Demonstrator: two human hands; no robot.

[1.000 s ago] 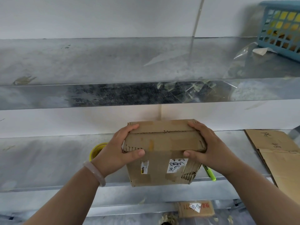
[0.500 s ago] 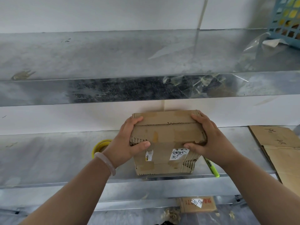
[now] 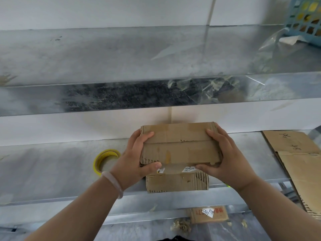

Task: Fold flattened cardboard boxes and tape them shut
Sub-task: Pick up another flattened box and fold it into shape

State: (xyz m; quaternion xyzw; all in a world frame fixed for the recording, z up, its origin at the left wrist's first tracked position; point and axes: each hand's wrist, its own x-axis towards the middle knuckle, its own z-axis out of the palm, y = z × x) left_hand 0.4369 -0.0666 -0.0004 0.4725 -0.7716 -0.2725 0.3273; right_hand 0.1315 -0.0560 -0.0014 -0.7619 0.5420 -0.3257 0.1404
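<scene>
A small worn cardboard box (image 3: 178, 150) stands on the metal shelf (image 3: 52, 164), its top flaps folded down and meeting at a seam. My left hand (image 3: 135, 160) grips its left end, thumb on the front face and fingers curled over the top edge. My right hand (image 3: 224, 159) grips the right end the same way. White labels on the box front show between my thumbs. A roll of yellow tape (image 3: 104, 160) lies on the shelf just left of my left wrist.
Flattened cardboard (image 3: 298, 164) lies on the shelf at the right. A green marker tip (image 3: 227, 185) peeks out below my right wrist. An upper metal shelf (image 3: 121, 56) holds a blue basket (image 3: 305, 16) and clear plastic. Another small box (image 3: 208, 214) lies on the floor.
The box has been lowered onto the shelf and pushed a little away from me. Both hands have slid further over the top flaps, keeping their hold.
</scene>
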